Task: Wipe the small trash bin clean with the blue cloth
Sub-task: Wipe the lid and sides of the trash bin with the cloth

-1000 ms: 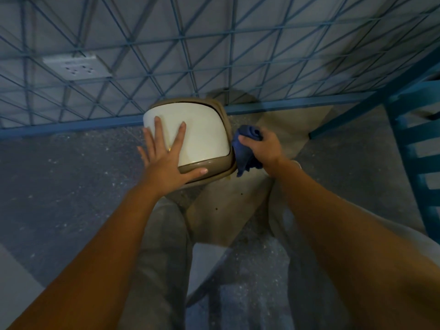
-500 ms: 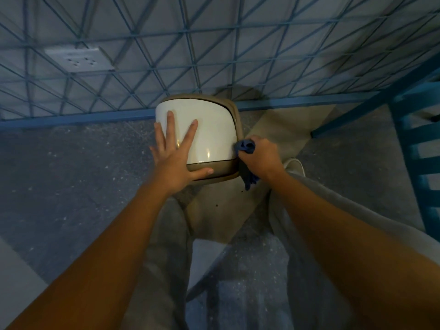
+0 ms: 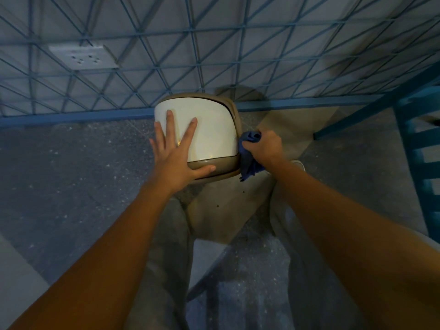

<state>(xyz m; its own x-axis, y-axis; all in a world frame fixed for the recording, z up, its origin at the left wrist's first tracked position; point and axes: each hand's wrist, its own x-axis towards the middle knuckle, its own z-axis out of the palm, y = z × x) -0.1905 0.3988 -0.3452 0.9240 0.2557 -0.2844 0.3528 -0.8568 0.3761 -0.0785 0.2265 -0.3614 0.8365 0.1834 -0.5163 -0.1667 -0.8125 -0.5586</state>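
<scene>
- The small trash bin stands on the floor right up against the wall with the blue grid on it. That's roughly 12 o'clock from the middle of the view. It has a tan body with a glossy white lid on top.
- The left hand lies flat on the lid at the bin's 8 o'clock corner. The fingers are straight, spread and pointing to 12, and the thumb stretches along the tan edge at 6 o'clock. It isn't gripping anything, just pressing down.
- The right hand is clenched round the blue cloth, which is bunched up in the fist. The cloth is pushed against the bin's side at 3 o'clock (it touches the tan wall there, and a loose end dangles toward 6 below the fist).
- Both forearms are bare and come in from the bottom corners, around 7 and 5 o'clock.
- Grey trousers show under the arms. The tip of a light shoe peeks out just beside the right wrist, at its 3 o'clock.
- A white wall socket sits on the same wall at 10 o'clock of the view, well apart from the bin.
- There's a blue slatted frame at the 3 o'clock edge. I honestly can't tell if it's a chair or a ladder.
- The floor is dark and speckled. A paler beige strip runs from under the bin toward 6 o'clock, between the legs.
</scene>
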